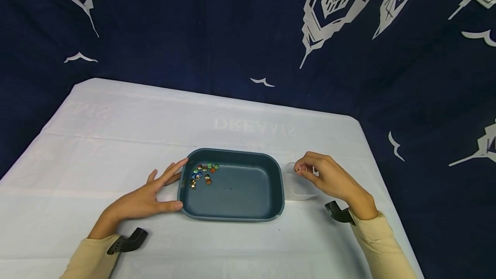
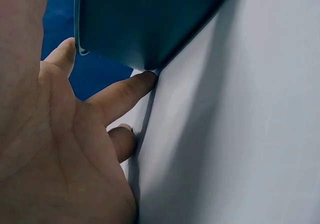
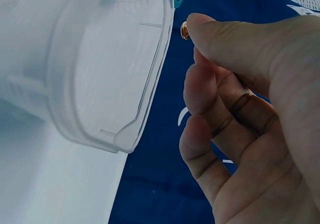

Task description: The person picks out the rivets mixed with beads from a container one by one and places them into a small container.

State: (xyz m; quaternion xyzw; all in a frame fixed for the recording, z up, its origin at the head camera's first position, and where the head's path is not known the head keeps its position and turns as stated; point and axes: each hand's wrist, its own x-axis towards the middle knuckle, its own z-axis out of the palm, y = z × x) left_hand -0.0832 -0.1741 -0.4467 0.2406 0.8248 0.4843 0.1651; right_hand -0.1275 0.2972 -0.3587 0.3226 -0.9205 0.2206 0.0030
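A blue-grey rectangular tray (image 1: pixel 240 197) sits on the white cloth, with several small shiny colored beads (image 1: pixel 199 175) gathered at its left end. My left hand (image 1: pixel 145 199) touches the tray's left side, fingers spread and thumb at the near corner. In the left wrist view a fingertip meets the outer wall of the tray (image 2: pixel 135 29). Between thumb and forefinger my right hand (image 1: pixel 327 175) pinches one small orange-gold bead (image 3: pixel 185 30), held over a clear plastic container (image 1: pixel 300 190) beside the tray's right side. The other right fingers curl loosely.
The white cloth (image 1: pixel 135 115) covers the table, with faint lettering toward the back. A dark blue curtain (image 1: pixel 201 33) printed with white buildings and birds hangs behind and at the right. Black wrist mounts (image 1: pixel 129 240) sit on both forearms.
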